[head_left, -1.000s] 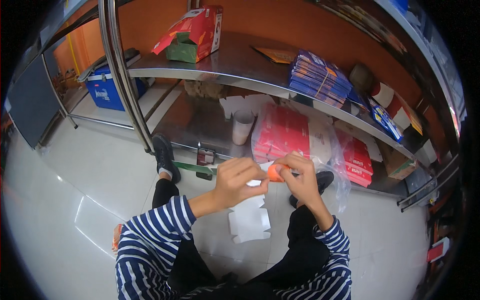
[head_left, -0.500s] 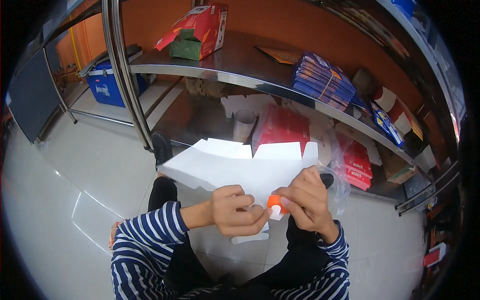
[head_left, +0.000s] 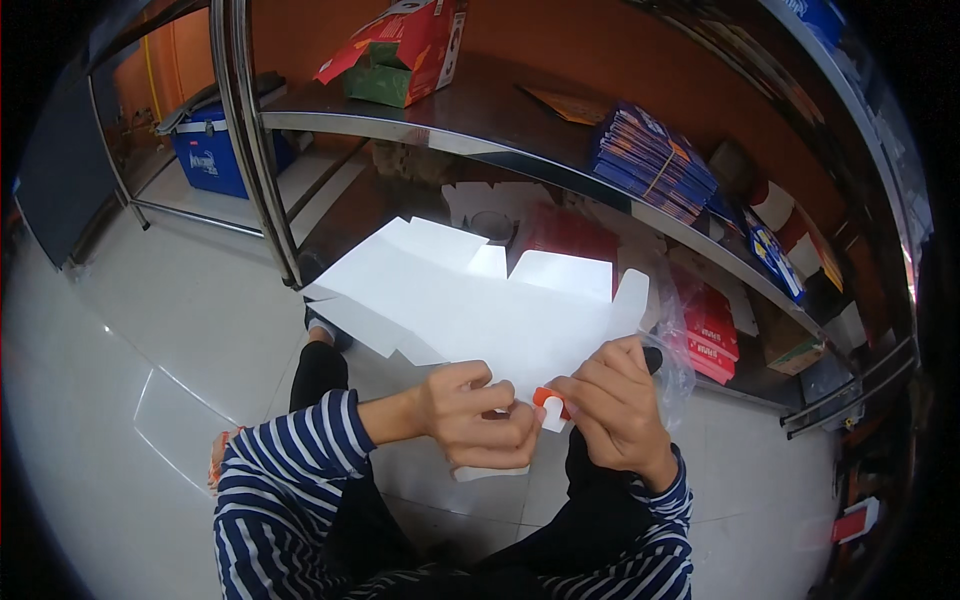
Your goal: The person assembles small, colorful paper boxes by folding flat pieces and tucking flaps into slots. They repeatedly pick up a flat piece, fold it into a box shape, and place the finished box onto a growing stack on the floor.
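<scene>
I hold a flat, unfolded white cardboard box blank in front of me, its flaps spread toward the shelf. My left hand grips its near edge from the left. My right hand pinches the same edge from the right, beside an orange-and-white tab between the two hands. Both sleeves are navy and white striped. A second white card piece shows just below my left hand.
A steel shelf rack stands ahead, with a red and green carton, a stack of blue flat packs and a metal post. Red packs in clear plastic lie on the lower shelf. A blue crate sits at far left.
A second ago my hands held only a small orange piece near the floor. The large white box blank has since come up between them and is now raised higher and spread wider.
</scene>
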`<action>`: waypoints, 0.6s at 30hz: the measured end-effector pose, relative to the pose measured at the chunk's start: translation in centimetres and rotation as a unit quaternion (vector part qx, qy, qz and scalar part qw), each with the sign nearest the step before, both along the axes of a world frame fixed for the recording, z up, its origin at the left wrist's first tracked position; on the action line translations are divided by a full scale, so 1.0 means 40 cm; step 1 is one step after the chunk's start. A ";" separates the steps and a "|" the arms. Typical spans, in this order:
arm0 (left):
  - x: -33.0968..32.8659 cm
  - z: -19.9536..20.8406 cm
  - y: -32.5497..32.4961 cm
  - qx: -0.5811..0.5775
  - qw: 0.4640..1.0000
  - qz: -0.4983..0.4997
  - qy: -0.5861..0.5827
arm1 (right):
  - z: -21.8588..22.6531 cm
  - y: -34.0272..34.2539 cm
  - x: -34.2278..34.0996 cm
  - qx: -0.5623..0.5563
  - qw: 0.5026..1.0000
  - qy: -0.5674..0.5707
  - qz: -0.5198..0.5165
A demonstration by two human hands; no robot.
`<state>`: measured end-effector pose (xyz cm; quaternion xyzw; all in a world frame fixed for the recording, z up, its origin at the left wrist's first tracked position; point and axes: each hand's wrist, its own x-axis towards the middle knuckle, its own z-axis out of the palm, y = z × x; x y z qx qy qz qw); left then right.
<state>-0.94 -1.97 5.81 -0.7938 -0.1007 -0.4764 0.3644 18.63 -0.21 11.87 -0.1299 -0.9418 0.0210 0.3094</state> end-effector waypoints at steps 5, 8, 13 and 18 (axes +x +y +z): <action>0.009 -0.015 0.005 -0.053 0.999 0.011 -0.001 | -0.001 0.004 0.000 -0.004 1.000 -0.025 -0.005; 0.012 -0.015 0.003 -0.090 0.996 0.005 -0.009 | 0.006 0.005 0.008 -0.027 0.999 -0.033 0.016; 0.015 -0.020 0.012 -0.149 0.987 0.001 -0.059 | -0.008 0.003 0.000 0.011 0.999 -0.045 0.005; 0.010 -0.016 0.030 -0.248 0.963 -0.030 -0.098 | -0.015 0.009 0.001 -0.004 0.998 -0.058 -0.006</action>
